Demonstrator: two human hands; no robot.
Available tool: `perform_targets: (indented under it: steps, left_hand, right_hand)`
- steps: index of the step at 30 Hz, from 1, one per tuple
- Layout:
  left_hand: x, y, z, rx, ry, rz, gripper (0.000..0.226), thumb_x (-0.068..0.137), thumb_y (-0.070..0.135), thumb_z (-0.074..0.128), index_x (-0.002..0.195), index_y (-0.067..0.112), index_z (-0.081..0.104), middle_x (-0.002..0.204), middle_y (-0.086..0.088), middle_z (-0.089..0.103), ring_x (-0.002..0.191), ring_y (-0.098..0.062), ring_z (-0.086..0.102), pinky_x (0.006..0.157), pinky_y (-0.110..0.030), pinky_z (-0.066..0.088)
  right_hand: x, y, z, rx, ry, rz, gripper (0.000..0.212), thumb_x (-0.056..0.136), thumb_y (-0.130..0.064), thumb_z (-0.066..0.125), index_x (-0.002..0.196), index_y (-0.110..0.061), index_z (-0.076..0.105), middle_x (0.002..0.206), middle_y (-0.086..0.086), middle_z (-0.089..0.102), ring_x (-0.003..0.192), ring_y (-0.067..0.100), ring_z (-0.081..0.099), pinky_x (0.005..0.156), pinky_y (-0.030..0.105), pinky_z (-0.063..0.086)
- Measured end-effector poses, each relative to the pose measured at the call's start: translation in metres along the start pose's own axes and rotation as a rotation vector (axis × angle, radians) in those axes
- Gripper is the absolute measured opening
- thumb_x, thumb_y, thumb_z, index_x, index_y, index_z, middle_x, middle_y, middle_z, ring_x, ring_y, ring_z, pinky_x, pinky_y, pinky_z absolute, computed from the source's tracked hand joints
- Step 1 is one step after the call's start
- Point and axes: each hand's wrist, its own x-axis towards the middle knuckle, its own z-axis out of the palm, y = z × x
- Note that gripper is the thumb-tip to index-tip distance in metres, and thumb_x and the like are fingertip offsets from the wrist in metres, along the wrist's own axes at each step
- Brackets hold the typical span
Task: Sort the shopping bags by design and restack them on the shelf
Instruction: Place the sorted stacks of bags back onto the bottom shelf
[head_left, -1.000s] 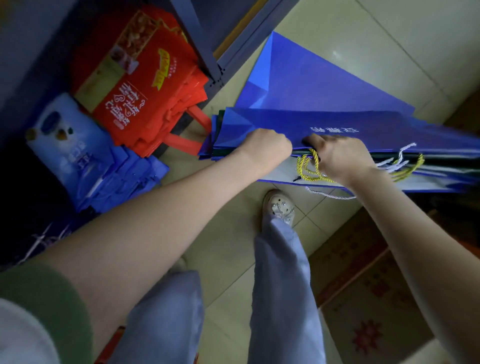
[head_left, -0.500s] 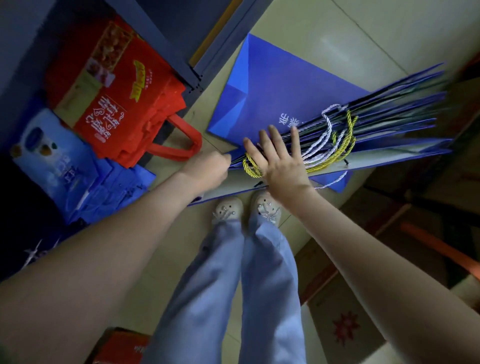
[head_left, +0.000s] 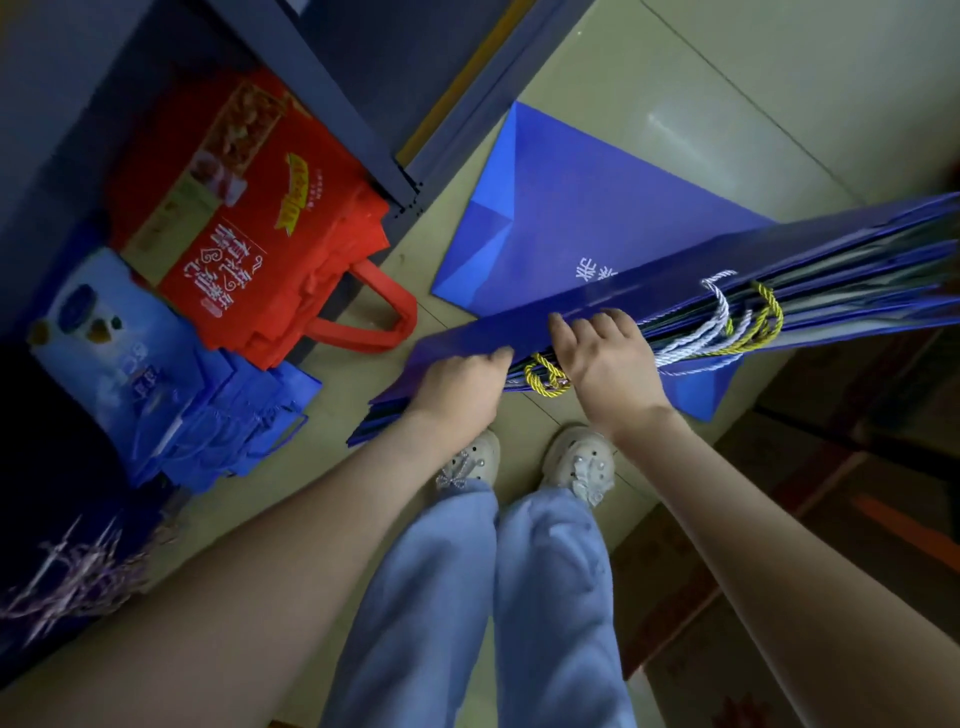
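Shopping bags (head_left: 727, 280), a flat bundle of blue paper ones with cord handles, are held edge-up above the floor (head_left: 727, 104), just outside the shelf (head_left: 337, 109). The left hand (head_left: 457, 384) grips the bundle's near end. The right hand (head_left: 608, 364) lies across its top edges, fingers bent; whether it pinches any bag cannot be told. Red bags (head_left: 270, 249) and pale blue bags (head_left: 156, 374) sit stacked on the bottom shelf and one blue bag (head_left: 561, 208) lies on the floor. Sorting looks partly done, with this bundle yet to be sorted.

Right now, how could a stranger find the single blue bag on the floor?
From the dark shelf post, look right onto the pale floor. The flat blue bag lies there, partly under the held bundle of bags. Only it lies alone, unstacked.
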Motion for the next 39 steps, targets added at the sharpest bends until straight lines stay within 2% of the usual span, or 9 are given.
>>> perform_targets:
  steps: [3,6,9,11,14,18,26,31,39]
  left_hand:
    - [0.0,0.009,-0.02,-0.017,0.099,0.033,0.036,0.09,0.008,0.05,0.126,0.01,0.049,0.102,-0.011,0.068,0.094,-0.034,0.066,0.07,-0.037,0.05]
    - [-0.003,0.02,-0.05,0.02,0.236,0.095,0.029,0.051,0.008,0.077,0.078,0.011,0.067,0.054,-0.005,0.063,0.046,-0.024,0.064,0.037,-0.024,0.041]
    - [-0.003,0.028,-0.079,0.045,0.351,0.157,0.027,0.037,0.006,0.072,0.059,0.015,0.061,0.042,0.001,0.053,0.034,-0.015,0.055,0.03,-0.017,0.029]
    - [-0.004,0.035,-0.103,0.03,0.409,0.181,0.013,0.05,0.008,0.056,0.059,0.016,0.059,0.044,0.002,0.053,0.038,-0.015,0.056,0.031,-0.017,0.029]
    - [0.005,0.044,-0.129,-0.029,0.562,0.16,0.039,0.062,0.006,0.028,0.07,0.012,0.066,0.055,0.0,0.061,0.051,-0.015,0.063,0.036,-0.021,0.039]
    - [0.026,0.054,-0.163,-0.065,0.767,0.184,0.048,0.067,0.006,0.028,0.085,0.004,0.073,0.075,-0.008,0.072,0.069,-0.02,0.07,0.051,-0.027,0.056]
    - [0.105,0.017,-0.177,-0.04,0.978,0.149,0.048,0.074,0.004,0.033,0.104,0.001,0.071,0.103,-0.013,0.071,0.094,-0.021,0.07,0.078,-0.029,0.055]
    - [0.164,-0.035,-0.156,0.018,1.044,0.056,0.048,0.076,0.004,0.034,0.109,0.001,0.069,0.108,-0.014,0.07,0.1,-0.022,0.068,0.084,-0.031,0.054]
    - [0.245,-0.075,-0.096,0.043,1.059,-0.01,0.051,0.074,0.002,0.032,0.111,0.001,0.068,0.109,-0.013,0.07,0.1,-0.023,0.068,0.084,-0.032,0.053]
  right_hand:
    - [-0.003,0.014,-0.017,0.043,0.008,0.061,0.019,0.061,0.005,0.052,0.074,-0.008,0.057,0.055,0.004,0.048,0.053,0.025,0.049,0.074,0.034,0.051]
    - [-0.012,0.033,-0.024,0.059,0.094,0.187,0.02,0.074,0.005,0.046,0.088,-0.005,0.056,0.07,0.008,0.055,0.068,0.03,0.055,0.094,0.043,0.044]
    - [-0.018,0.053,-0.033,0.096,0.158,0.225,0.028,0.077,0.002,0.046,0.102,-0.002,0.056,0.089,0.012,0.062,0.087,0.033,0.06,0.098,0.044,0.036]
    - [-0.017,0.068,-0.046,0.122,0.195,0.248,0.032,0.072,0.007,0.053,0.102,-0.001,0.057,0.09,0.013,0.061,0.086,0.033,0.06,0.093,0.042,0.033]
    - [-0.008,0.098,-0.07,0.122,0.269,0.277,0.023,0.074,0.004,0.044,0.09,-0.005,0.057,0.076,0.009,0.056,0.071,0.031,0.053,0.079,0.038,0.032]
    - [0.011,0.139,-0.09,0.081,0.395,0.3,0.015,0.077,0.006,0.049,0.081,-0.007,0.055,0.067,0.007,0.052,0.063,0.029,0.049,0.068,0.036,0.028]
    - [0.096,0.177,-0.056,-0.092,0.756,0.296,0.016,0.078,0.007,0.057,0.077,-0.009,0.059,0.063,0.004,0.05,0.059,0.026,0.046,0.062,0.033,0.024]
    - [0.176,0.169,-0.002,-0.058,0.91,0.225,0.019,0.08,0.004,0.046,0.081,-0.008,0.061,0.072,0.005,0.059,0.063,0.027,0.052,0.069,0.033,0.031]
    - [0.233,0.166,0.097,-0.078,0.944,0.099,0.012,0.088,-0.003,0.055,0.097,-0.006,0.06,0.088,0.006,0.066,0.078,0.025,0.063,0.076,0.033,0.036]
